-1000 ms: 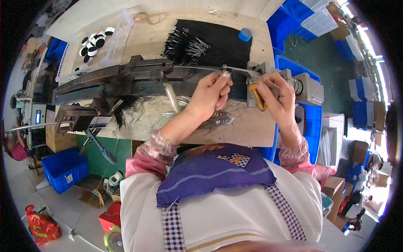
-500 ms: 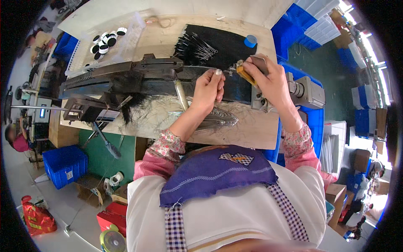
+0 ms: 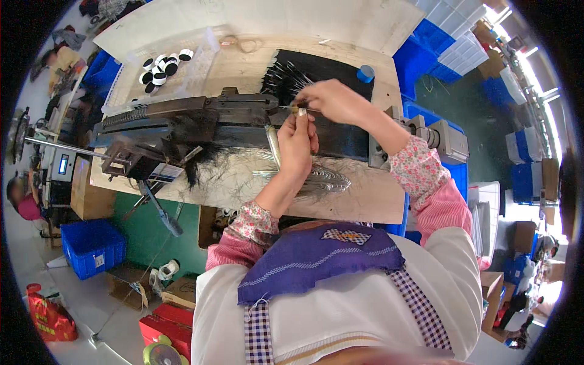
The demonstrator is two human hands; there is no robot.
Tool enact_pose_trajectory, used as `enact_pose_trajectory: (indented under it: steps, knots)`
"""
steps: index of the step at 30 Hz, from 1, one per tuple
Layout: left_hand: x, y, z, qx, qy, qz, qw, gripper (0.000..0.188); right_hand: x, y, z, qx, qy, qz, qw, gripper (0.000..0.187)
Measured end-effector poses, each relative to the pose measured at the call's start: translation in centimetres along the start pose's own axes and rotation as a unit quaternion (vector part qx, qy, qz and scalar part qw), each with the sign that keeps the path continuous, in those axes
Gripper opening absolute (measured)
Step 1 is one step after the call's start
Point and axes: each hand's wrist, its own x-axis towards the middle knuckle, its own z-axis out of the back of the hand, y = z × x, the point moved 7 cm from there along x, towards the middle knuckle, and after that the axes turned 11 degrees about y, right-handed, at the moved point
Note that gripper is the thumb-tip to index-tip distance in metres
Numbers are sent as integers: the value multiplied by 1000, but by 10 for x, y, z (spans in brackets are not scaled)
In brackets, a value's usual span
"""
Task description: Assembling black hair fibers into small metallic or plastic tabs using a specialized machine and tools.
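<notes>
My left hand (image 3: 295, 144) is closed in a pinch, thumb up, just right of the black metal bench machine's (image 3: 228, 109) jaw end. Between the fingertips shows a small dark bit, too small to name. A thin wire (image 3: 285, 107) runs from the jaw to these fingertips. My right hand (image 3: 337, 102) reaches in from the right, fingers curled down close to the left thumb; what they hold is hidden. Behind them, several small looped-wire brushes (image 3: 286, 76) lie on a black cloth (image 3: 344, 79). Bent silver wires (image 3: 328, 178) are piled below my left hand.
A clear plastic tray (image 3: 204, 64) at the back left holds several white-and-black round caps (image 3: 159, 78). A blue cap (image 3: 365, 73) sits on the cloth. Loose black bristles (image 3: 193, 173) lie by the machine's front. A grey motor unit (image 3: 449, 142) stands at the right end.
My right hand has left the yellow-handled part at the right end and moved left to meet my left hand. My left hand has shifted slightly, staying closed near the jaw.
</notes>
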Motion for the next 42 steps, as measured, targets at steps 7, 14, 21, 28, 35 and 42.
enact_pose_trajectory:
  steps: [7, 14, 21, 28, 35, 42]
  knots:
    - [-5, 2, 6, -29, -21, 32, 999, 23, -11, -7, 8, 220, 46, -19, 974, 28]
    - [2, 9, -23, -82, 109, 31, 990, 58, -4, -16, 7, 312, 157, -67, 935, 26]
    - [0, -19, -22, -393, 84, 101, 910, 86, -29, -5, 53, -224, -94, -15, 970, 28]
    - [-9, -18, -18, -329, 122, 109, 930, 77, -43, 59, 9, -178, -177, 56, 966, 30]
    - [-12, -20, -13, -322, 108, 52, 939, 73, -32, 25, 25, -37, -131, 13, 991, 10]
    - [-13, -25, -13, -293, 78, 64, 951, 71, -24, 37, 24, -89, -166, 68, 980, 12]
